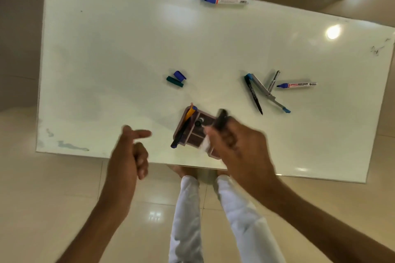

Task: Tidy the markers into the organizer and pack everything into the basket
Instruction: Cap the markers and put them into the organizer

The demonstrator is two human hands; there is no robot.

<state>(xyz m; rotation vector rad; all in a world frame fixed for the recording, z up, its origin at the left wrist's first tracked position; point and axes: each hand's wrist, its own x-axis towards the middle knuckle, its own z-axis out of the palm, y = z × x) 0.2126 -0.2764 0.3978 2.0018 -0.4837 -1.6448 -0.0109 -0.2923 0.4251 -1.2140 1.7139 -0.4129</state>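
Person, head-camera view. Arms: two, bare from wrist to the frame edge; no sleeves, watch, bands or rings visible. Left hand [128, 153]: bare, no glove. Right hand [239, 147]: bare, no glove, blurred. Legs: white trousers [186, 220], loose cloth with soft creases, two legs side by side. Feet: largely hidden under the surface edge; footwear cannot be told.

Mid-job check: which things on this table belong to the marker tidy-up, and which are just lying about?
Belongs to the job:
organizer
black marker gripped in right hand
uncapped blue marker
far capped marker
black pen
loose blue cap
green cap

Just lying about:
folding metal tool
table
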